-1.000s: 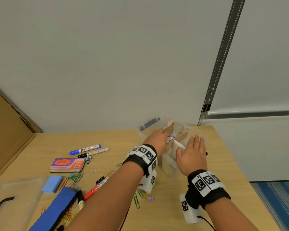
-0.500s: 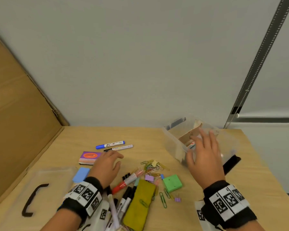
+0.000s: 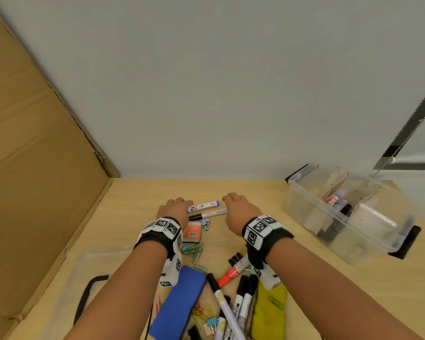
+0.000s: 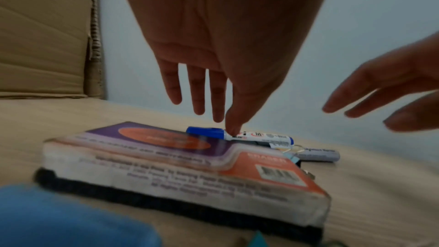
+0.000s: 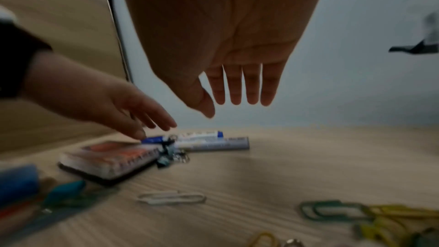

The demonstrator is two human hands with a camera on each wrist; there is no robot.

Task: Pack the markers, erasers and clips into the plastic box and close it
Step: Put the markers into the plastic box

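A blue-capped marker [image 3: 203, 206] and a black-capped marker [image 3: 207, 214] lie side by side near the back of the table. My left hand [image 3: 182, 203] reaches over the blue cap with straight fingers. In the left wrist view its thumb tip touches the blue-capped marker [image 4: 240, 135]. My right hand [image 3: 231, 200] hovers open above the markers' right ends and holds nothing. An orange and purple eraser [image 3: 193, 231] lies just in front of the markers. The clear plastic box [image 3: 302, 209] stands open at the right with markers inside.
Near me lie a blue eraser [image 3: 179, 298], a yellow pad [image 3: 270, 312], a red marker [image 3: 231, 273], black markers [image 3: 243, 298] and scattered paper clips [image 3: 195, 250]. The clear lid [image 3: 96, 278] lies at the left. A cardboard panel [image 3: 35, 168] walls the left side.
Both hands left the plastic box and moved left to the two markers at the back of the table. The head view swung left, so the box now sits at the right.
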